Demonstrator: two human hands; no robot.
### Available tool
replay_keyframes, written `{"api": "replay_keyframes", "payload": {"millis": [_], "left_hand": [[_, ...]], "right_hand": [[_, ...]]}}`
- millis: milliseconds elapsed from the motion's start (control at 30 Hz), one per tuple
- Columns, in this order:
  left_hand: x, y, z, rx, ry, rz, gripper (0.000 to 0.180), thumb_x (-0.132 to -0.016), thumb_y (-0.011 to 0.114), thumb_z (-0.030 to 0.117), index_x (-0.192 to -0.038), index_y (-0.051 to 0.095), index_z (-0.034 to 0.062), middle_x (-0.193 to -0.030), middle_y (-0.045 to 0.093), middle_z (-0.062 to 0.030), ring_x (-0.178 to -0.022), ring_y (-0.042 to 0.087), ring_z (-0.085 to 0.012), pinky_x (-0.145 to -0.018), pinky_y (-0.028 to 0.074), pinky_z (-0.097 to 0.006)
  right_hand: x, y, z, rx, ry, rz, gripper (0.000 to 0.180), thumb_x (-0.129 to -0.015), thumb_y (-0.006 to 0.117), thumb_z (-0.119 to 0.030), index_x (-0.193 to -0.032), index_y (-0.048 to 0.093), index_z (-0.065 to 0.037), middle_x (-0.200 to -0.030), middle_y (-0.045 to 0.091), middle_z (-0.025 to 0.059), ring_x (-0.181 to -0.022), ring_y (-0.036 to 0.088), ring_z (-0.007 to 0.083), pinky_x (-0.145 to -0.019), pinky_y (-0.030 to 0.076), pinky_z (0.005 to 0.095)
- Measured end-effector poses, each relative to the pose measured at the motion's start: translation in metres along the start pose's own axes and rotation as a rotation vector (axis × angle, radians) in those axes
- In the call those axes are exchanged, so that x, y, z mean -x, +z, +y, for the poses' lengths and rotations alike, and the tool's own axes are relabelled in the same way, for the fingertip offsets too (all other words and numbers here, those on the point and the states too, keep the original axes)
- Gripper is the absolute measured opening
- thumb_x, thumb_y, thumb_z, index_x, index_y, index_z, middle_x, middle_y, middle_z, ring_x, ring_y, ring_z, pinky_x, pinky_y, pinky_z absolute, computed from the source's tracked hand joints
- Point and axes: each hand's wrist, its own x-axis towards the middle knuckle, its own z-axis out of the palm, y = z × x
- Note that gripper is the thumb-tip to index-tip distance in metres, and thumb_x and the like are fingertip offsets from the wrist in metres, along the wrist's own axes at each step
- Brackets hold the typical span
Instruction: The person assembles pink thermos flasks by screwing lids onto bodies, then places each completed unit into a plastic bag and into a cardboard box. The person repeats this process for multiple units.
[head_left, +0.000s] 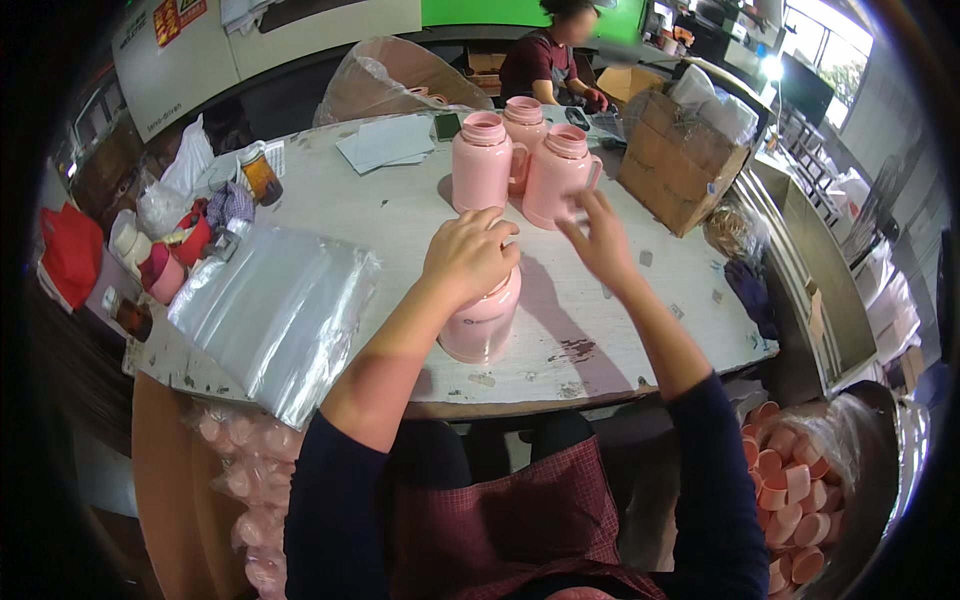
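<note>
A pink jug [482, 330] stands upright near the front edge of the table. My left hand [468, 258] is over its top, fingers curled down around the neck, which they mostly hide. Further back, three more pink jugs with handles and open threaded necks are grouped: a left one [480, 168], a rear one [524, 122] and a right one [553, 185]. Beside the right jug is my right hand [603, 245], thumb and fingers apart and slightly blurred; nothing shows in its grasp. Its fingertips overlap the jug's lower handle side, and whether they touch it I cannot tell.
Clear plastic bags [285, 310] lie stacked at the left. White sheets [385, 143] are at the back, a cardboard box [685, 160] at the right. Pink cups [795, 490] fill a bag below right; wrapped pink parts [262, 480] hang lower left. A person [545, 65] sits across the table.
</note>
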Motion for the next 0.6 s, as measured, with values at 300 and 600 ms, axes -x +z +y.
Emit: {"api": "replay_keyframes", "payload": {"millis": [300, 600], "left_hand": [[-0.001, -0.009, -0.001, 0.028, -0.033, -0.062, 0.027, -0.089, 0.055, 0.029, -0.102, 0.072, 0.0126, -0.114, 0.067, -0.0018, -0.108, 0.061, -0.0239, -0.093, 0.048, -0.038], [-0.005, -0.018, 0.004, -0.019, -0.090, -0.132, 0.033, -0.089, 0.060, 0.042, -0.107, 0.070, 0.0160, -0.114, 0.067, -0.0004, -0.101, 0.062, -0.0223, -0.087, 0.049, -0.038]], "right_hand": [[-0.114, 0.037, 0.067, 0.774, 0.032, -0.094, 0.052, -0.082, 0.069, -0.038, -0.124, 0.057, -0.009, -0.129, 0.057, 0.0123, -0.124, 0.051, 0.0290, -0.098, 0.044, 0.0513], [-0.041, -0.015, 0.053, 0.761, -0.105, -0.463, 0.019, -0.090, 0.057, -0.026, -0.088, 0.072, -0.013, -0.095, 0.072, 0.0063, -0.090, 0.069, 0.0260, -0.084, 0.049, 0.0489]]}}
